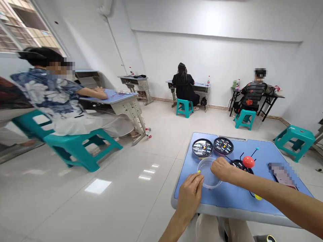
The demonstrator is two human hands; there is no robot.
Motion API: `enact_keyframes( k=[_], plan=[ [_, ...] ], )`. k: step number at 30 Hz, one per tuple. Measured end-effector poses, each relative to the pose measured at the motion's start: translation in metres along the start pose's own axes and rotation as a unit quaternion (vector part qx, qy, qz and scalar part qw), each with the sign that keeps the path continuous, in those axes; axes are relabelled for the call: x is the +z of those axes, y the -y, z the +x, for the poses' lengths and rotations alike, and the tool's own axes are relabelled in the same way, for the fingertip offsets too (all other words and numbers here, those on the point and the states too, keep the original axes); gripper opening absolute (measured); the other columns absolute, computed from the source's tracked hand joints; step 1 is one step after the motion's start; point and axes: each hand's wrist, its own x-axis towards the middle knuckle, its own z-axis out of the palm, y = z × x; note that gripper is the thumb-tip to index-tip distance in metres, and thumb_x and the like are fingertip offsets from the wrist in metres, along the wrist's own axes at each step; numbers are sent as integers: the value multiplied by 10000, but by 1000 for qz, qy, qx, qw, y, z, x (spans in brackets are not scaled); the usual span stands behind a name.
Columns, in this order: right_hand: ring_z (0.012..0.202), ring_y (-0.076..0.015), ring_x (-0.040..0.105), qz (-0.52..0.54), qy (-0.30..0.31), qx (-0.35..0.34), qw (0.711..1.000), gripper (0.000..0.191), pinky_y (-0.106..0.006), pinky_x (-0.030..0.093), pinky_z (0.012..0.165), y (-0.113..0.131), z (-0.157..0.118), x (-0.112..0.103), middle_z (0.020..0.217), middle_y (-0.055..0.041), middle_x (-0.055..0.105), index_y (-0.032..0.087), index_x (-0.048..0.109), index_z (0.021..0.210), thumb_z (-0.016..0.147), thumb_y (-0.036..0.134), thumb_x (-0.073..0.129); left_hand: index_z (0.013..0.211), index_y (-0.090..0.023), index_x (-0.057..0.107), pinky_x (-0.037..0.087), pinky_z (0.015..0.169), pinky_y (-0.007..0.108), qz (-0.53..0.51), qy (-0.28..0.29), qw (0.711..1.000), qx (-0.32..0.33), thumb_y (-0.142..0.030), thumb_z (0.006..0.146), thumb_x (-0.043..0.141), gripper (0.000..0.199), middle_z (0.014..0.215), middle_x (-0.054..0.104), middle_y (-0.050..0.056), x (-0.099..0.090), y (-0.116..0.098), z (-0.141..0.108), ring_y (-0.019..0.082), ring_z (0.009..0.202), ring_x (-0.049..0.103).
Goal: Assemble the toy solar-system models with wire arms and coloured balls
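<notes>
My left hand sits at the near edge of the blue desk, with a small yellow piece at its fingertips. My right hand is curled at the right rim of a clear round plastic dish and hides part of it. Two round black lids with colourful printing lie just beyond the dish. To the right of my right hand, a red ball sits on a black wire model, and a yellow ball lies partly under my right forearm.
A blurred flat object lies at the desk's right side. A seated person at a desk is to my left, and two more people sit at the far walls. Teal plastic stools stand about the tiled floor.
</notes>
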Motion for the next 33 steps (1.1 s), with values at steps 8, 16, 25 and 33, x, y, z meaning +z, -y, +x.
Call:
enact_keyframes(
  k=[8, 16, 25, 33],
  plan=[
    [736, -204, 700, 175, -18, 6, 984, 142, -253, 495, 617, -35, -21, -22, 792, -92, 752, 135, 726, 815, 823, 155, 586, 999, -204, 701, 595, 763, 311, 2, -38, 999, -9, -173, 918, 523, 198, 1012, 727, 71, 0, -6, 9, 192, 887, 707],
    [671, -145, 649, 771, -69, -68, 629, 301, -259, 515, 604, -61, -53, -28, 776, -44, 692, 134, 699, 909, 769, 397, 745, 1003, -215, 678, 558, 699, 238, -173, -110, 978, -38, -180, 906, 563, 154, 926, 716, 29, 0, -64, 56, 140, 805, 679],
    [629, -133, 606, 749, -182, 21, 637, 307, -282, 488, 623, -99, -57, -23, 704, -15, 691, 153, 716, 903, 690, 363, 788, 982, -179, 674, 565, 680, 294, -234, -80, 947, -207, -223, 898, 520, 181, 939, 691, 59, 47, -70, 70, 160, 751, 662],
    [608, -120, 608, 752, -149, -6, 643, 338, -276, 483, 639, -125, -48, -14, 680, -18, 704, 130, 720, 880, 661, 376, 799, 1211, -132, 552, 586, 651, 306, -214, -31, 937, -274, -130, 884, 451, 343, 1193, 581, 158, 107, -65, 76, 173, 811, 669]
  ],
)
